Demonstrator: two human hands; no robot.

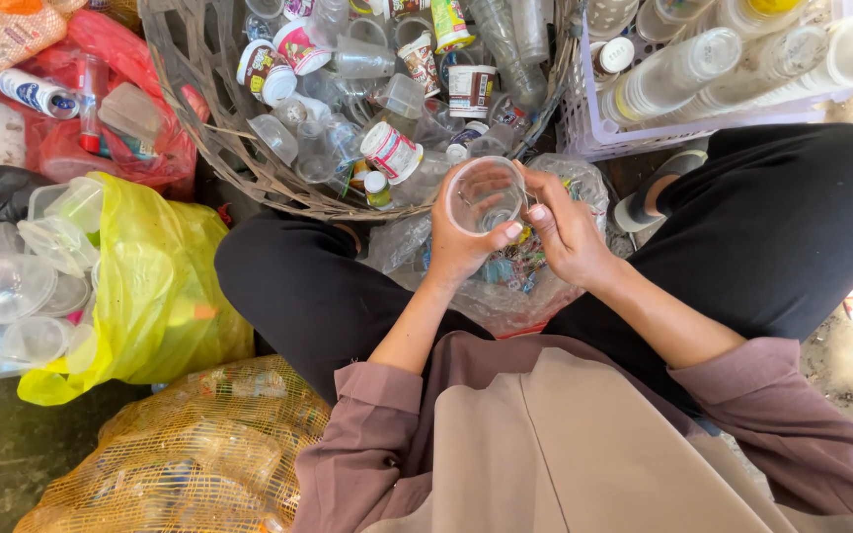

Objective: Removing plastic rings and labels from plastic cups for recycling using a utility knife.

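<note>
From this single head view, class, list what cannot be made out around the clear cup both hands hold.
- Clear plastic cup: its base, covered by the left hand.
- Right hand: its fingertips on the rim, too small to judge.
- Woven basket: cut off by the top edge.
- Clear bag: contents covered by both hands.

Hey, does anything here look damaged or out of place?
Nothing stands out. The left hand holds a clear plastic cup upright and the right hand touches its rim; the woven basket holds jumbled cups.

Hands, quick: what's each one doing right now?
Left hand: closed around a clear plastic cup, gripping it from below.
Right hand: fingertips pinching the same cup's rim; it holds nothing else.
</note>
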